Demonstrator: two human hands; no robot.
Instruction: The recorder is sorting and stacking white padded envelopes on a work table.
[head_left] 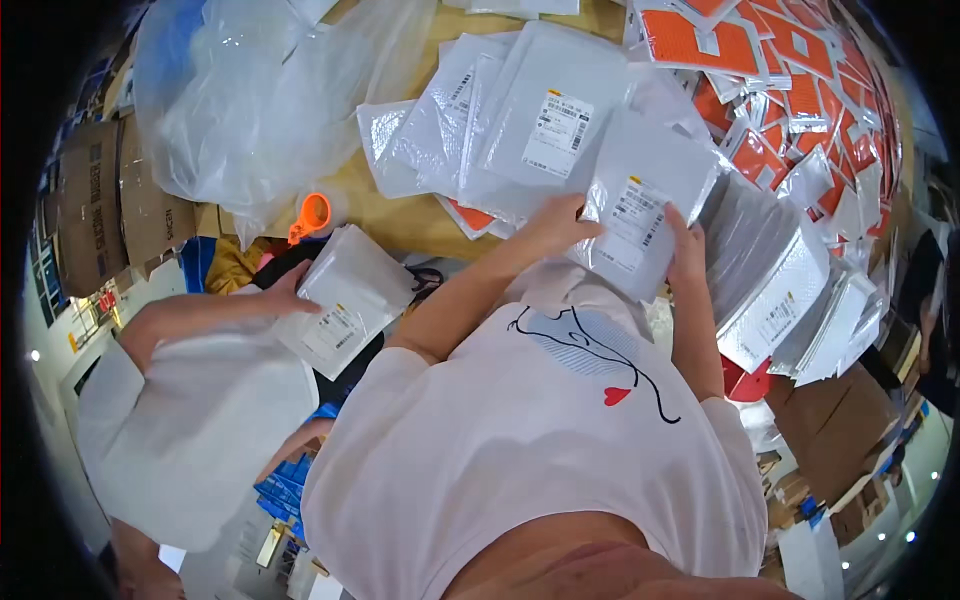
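Both my hands hold a flat white package [612, 262] in clear plastic, with a barcode label on its upper face. My left hand [558, 224] is closed on its left edge, thumb on top. At the right edge my right hand [686, 248] is closed too, its fingers partly hidden. The package is tilted over the table's near edge, close to my shirt. Beyond it, several similar white packages [505, 130] overlap on the table, one with a label facing up. A stack of white packages [770, 275] stands just right of my right hand.
Orange items in clear bags [810, 100] are heaped at the far right. A large clear plastic bag [260, 110] covers the far left, near an orange tape dispenser [314, 212]. A co-worker's hand [288, 294] holds white packages [355, 285] at left. Cardboard [835, 425] lies lower right.
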